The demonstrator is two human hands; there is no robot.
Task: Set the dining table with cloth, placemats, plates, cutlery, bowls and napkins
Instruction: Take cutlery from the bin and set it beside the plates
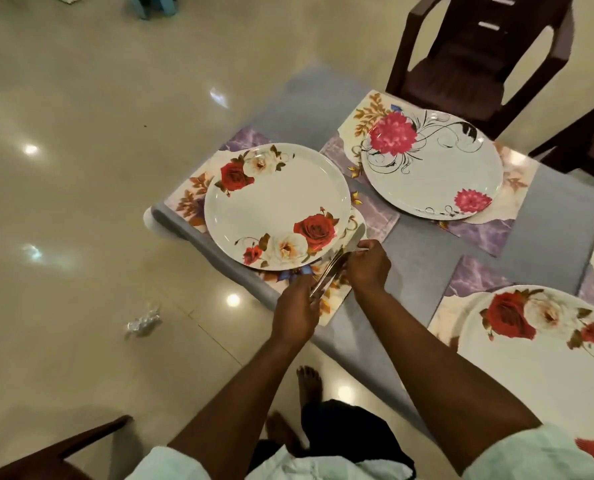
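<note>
Steel cutlery [333,263] lies in a bundle at the near right rim of the rose plate [277,206], its long axis slanting from the near-left handles up to the far-right tips, roughly along the plate's edge. I see my left hand [297,315] curled round the handle end, holding the bunch low over the placemat [333,306]. My right hand [368,265] is farther up the same line, its fingertips pinching a piece near the blade end, just beside the plate's rim. Both hands touch the metal; the right one is nearer the spot where a piece would be set down, I judge. That placemat sits on the grey cloth [409,244] at the corner of the bench. Two more plates wait on their own mats: the pink-flowered plate [434,174] across, and another rose plate [530,348] at my near right, both without cutlery beside them as far as I can see.
</note>
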